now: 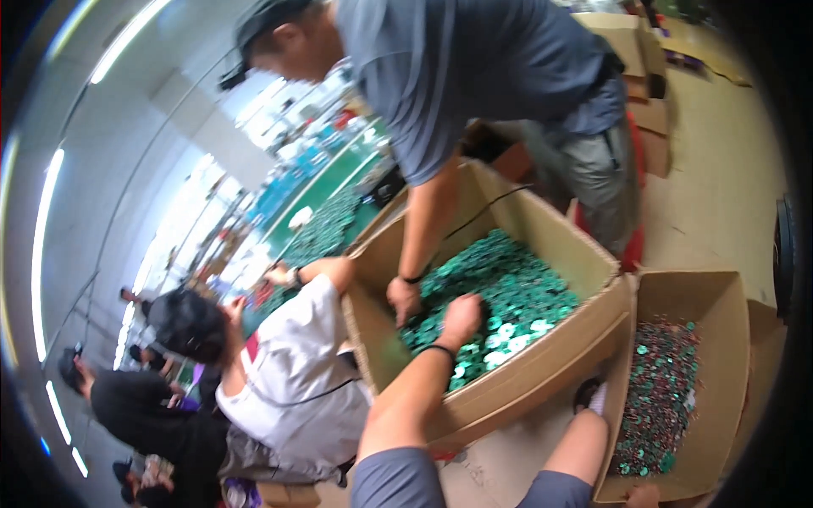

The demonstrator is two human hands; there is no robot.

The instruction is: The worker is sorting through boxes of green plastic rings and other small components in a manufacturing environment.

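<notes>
Ceiling: long strip lights (41,245) are glowing along the left rim.
Floor: pale concrete (720,195) is showing at right.
Far background: long green worktables (318,199) are running away.
Stacked cartons (648,68): sitting at upper right.

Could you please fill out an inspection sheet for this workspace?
Surface: pale floor.
Job's things: large cardboard box heaped with small green pieces; smaller box holds a thin layer.
Clutter: stacked cartons behind.
Hands: left hand dug into the pieces, fingers hidden; right hand not seen; co-worker's hand in the same box.
Cables: dark cord across the large box's inner wall.
Surroundings: seated people at left, green tables beyond.
</notes>
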